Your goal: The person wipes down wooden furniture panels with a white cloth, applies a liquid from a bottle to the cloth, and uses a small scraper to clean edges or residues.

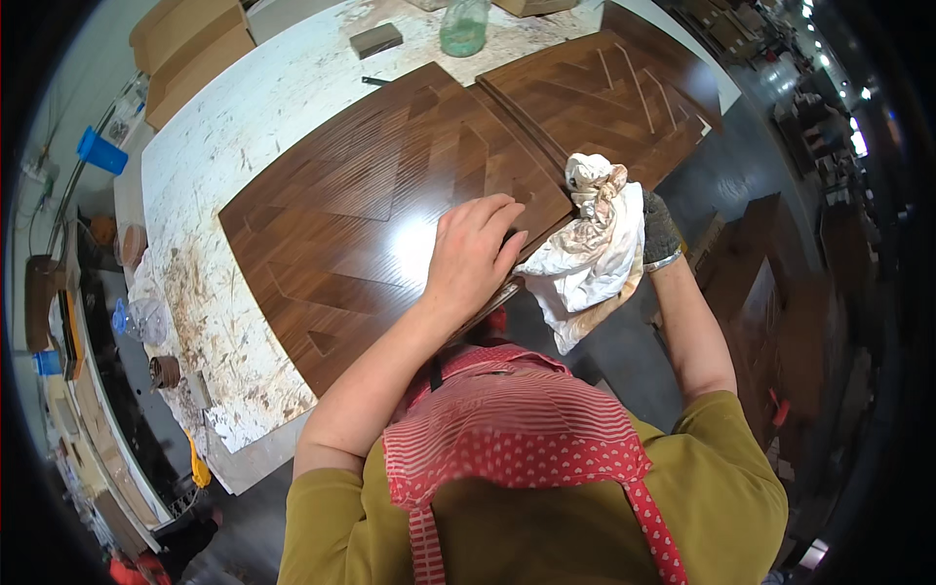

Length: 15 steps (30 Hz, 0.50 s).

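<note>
A dark brown wooden panel (331, 210) with a zigzag inlay pattern lies on the table, a bright light reflection on its glossy face. My bare left hand (475, 252) rests on it near the close right edge, fingers stretched out and holding nothing. Just right of that edge, my right hand (662, 232), in a dark grey glove, grips a crumpled white rag (595, 244) with brown stains. The rag hangs over the panel's side, and its folds hide most of the right fingers. Behind it lies a second patterned brown panel (556, 93), touching or overlapping the first.
The white tabletop (234, 331) is smeared brown. At its far side are a dark block (376, 40), a glass jar (464, 27) with green contents and an open cardboard box (190, 54). Leftward are a blue cup (101, 151) and a clear bottle (146, 320). Brown boards (770, 283) stand right.
</note>
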Each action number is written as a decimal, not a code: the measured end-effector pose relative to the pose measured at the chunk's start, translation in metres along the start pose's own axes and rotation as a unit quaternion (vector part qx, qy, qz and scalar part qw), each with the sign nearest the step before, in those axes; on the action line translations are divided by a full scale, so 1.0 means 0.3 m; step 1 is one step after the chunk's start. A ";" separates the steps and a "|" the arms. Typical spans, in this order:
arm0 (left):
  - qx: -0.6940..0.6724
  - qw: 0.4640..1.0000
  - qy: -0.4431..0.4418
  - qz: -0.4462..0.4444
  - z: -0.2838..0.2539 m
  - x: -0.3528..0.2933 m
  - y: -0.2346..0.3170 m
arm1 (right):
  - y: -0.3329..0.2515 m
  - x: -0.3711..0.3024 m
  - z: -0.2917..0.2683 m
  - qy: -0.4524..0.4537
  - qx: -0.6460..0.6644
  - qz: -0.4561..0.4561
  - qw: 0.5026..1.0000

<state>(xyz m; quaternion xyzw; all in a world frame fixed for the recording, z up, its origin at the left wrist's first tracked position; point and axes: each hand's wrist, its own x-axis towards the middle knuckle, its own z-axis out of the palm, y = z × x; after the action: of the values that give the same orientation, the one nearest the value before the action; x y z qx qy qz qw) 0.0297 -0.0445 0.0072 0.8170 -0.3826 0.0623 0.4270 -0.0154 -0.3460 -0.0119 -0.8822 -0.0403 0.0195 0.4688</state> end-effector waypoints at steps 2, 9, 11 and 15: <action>0.043 0.999 -0.019 0.000 0.016 0.006 0.005 | -0.049 -0.025 -0.002 -0.018 0.685 0.120 0.719; -0.167 0.983 0.075 -0.034 0.102 0.096 0.053 | -0.305 -0.050 0.050 -0.016 0.514 0.111 0.850; -0.255 0.959 -0.018 -0.123 0.118 0.154 0.033 | -0.323 -0.049 0.076 0.011 0.446 0.088 0.890; -0.496 0.818 -0.052 -0.285 0.209 0.118 -0.016 | -0.281 -0.096 0.051 0.105 0.371 0.086 0.919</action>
<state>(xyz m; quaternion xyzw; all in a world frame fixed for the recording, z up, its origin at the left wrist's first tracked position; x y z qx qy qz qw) 0.0437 -0.1099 -0.0202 0.5695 -0.1331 -0.3033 0.7524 -0.0496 -0.2890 0.0493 -0.6418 0.0955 -0.0189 0.7607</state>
